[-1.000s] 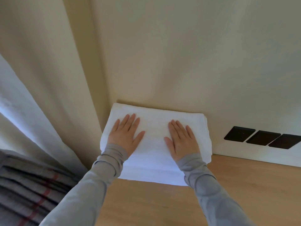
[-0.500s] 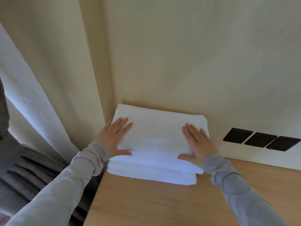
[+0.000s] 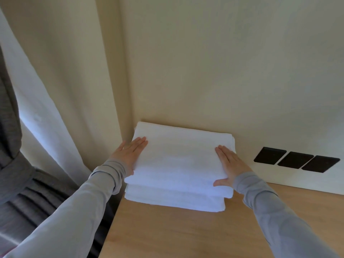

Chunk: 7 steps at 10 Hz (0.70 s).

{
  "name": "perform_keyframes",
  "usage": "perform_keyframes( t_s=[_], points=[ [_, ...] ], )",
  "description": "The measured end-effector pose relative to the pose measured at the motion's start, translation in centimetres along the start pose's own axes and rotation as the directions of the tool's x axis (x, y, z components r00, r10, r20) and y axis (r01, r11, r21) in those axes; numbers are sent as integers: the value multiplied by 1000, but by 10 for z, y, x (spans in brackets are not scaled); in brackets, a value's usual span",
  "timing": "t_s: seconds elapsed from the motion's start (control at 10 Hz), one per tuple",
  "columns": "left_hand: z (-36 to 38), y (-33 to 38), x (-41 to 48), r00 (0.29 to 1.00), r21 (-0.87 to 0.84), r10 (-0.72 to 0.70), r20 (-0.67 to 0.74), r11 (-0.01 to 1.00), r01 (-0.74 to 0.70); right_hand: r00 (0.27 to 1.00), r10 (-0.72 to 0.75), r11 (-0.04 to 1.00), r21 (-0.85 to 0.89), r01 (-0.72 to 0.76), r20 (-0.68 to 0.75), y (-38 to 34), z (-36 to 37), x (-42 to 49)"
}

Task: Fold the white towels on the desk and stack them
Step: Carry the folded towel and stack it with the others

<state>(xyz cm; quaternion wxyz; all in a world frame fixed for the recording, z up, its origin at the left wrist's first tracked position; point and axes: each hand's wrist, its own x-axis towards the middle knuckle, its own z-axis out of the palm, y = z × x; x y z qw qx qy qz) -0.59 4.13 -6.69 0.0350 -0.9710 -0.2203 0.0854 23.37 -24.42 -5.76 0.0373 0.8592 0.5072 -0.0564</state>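
Note:
A stack of folded white towels lies in the far left corner of the wooden desk, against the cream wall. My left hand rests flat against the stack's left edge, fingers straight and together, thumb tucked under the towel edge. My right hand lies flat on the stack's right side, thumb spread along the front edge. Neither hand grips anything. The top towel overhangs the ones beneath it a little at the front.
Three black wall sockets sit low on the wall to the right of the towels. A white curtain and a grey curtain hang left of the desk's left edge.
Both hands have slid apart from the middle of the top towel to its left and right edges. The view has shifted slightly right and down.

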Motion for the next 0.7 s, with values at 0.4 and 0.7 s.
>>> perform_keyframes(
  t_s=[0.4, 0.7],
  points=[
    [-36, 37, -11, 999, -254, -11, 41, 967, 21, 991, 81, 987, 147, -64, -111, -41, -19, -9],
    [-71, 70, -13, 999, -321, -49, 23, 945, 54, 985, 141, 972, 202, -119, -98, -58, -46, -8]
  ],
)
